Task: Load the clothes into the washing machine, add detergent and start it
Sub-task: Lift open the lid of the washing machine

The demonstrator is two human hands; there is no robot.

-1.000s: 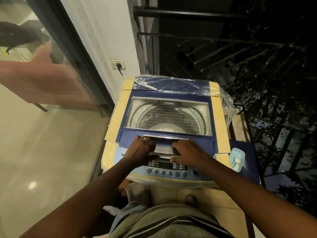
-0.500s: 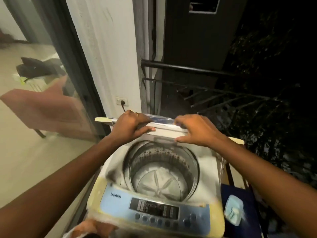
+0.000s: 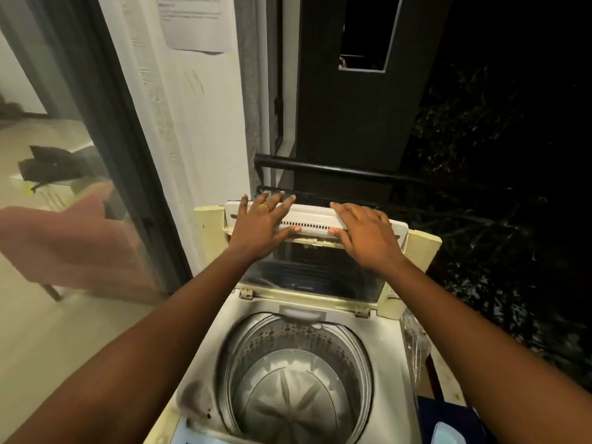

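Both hands lie flat and open-fingered on the raised, folded lid (image 3: pixel 315 221): left hand (image 3: pixel 261 224), right hand (image 3: pixel 365 233). The rigid lid seems light, best pushed along its top edge. Empty drum (image 3: pixel 298 376) below.

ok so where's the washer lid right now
In the head view the lid is folded up at the back of the washing machine, centre frame just in front of the black railing, with the left hand and right hand on it.
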